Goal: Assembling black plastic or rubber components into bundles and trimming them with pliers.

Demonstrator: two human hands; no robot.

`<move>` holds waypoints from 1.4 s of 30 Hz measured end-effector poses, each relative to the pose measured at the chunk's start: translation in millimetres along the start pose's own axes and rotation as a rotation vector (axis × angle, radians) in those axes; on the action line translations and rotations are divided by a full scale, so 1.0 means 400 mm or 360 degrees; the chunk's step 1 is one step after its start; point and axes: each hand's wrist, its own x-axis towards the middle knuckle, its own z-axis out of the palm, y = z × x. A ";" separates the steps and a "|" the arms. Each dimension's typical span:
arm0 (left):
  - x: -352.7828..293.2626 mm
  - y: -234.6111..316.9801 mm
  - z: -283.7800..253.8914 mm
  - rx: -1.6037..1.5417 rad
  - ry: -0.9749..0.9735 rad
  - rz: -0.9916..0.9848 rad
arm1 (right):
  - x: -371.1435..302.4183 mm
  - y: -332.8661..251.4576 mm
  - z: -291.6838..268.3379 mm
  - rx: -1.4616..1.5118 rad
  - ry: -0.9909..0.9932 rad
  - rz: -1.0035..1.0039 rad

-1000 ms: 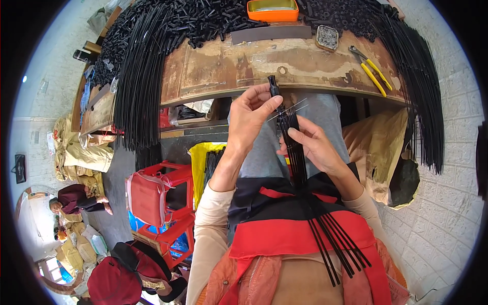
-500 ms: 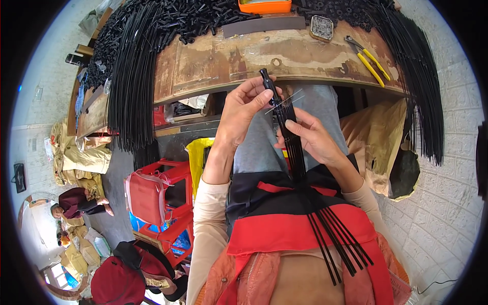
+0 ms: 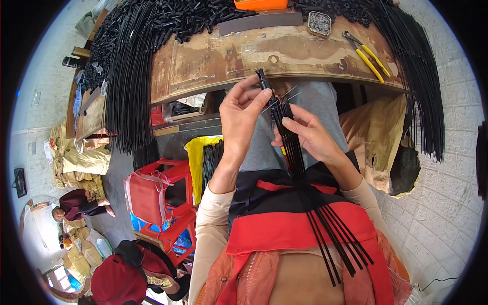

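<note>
Near the upper end of a black plastic tube piece (image 3: 262,80), which looks like an umbrella runner, my left hand (image 3: 236,114) pinches it between thumb and fingers. A bundle of slim black ribs (image 3: 292,155) hangs from that piece, crosses my lap and fans out over the red apron band (image 3: 284,234). My right hand (image 3: 310,134) grips the ribs just below the tube, thumb on top. Thin metal wire ends (image 3: 288,95) stick out sideways between my two hands. Where the ribs join the tube is partly covered by my fingers.
The worn wooden bench (image 3: 203,61) ahead bears heaped black tubes (image 3: 188,20), hanging rod bundles (image 3: 129,86), a tin of small metal bits (image 3: 319,24) and yellow-handled pliers (image 3: 370,61). Red stools (image 3: 152,195) stand left; a person (image 3: 76,206) sits beyond.
My left hand has drawn back a little to the left, its fingers shifting around the tube. The tube and wires have moved slightly left. My right hand keeps its grip on the ribs.
</note>
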 end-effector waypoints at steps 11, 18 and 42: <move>-0.042 0.030 0.022 0.0087 -0.0011 0.0118 | -0.004 0.001 0.000 0.0010 0.0036 -0.0042; -0.016 0.005 -0.016 -0.0240 -0.0197 -0.0012 | -0.004 0.003 0.002 0.0011 -0.0018 -0.0098; -0.052 0.038 -0.038 -0.0578 -0.0436 0.0046 | 0.031 0.018 0.059 -0.0071 -0.0023 -0.0648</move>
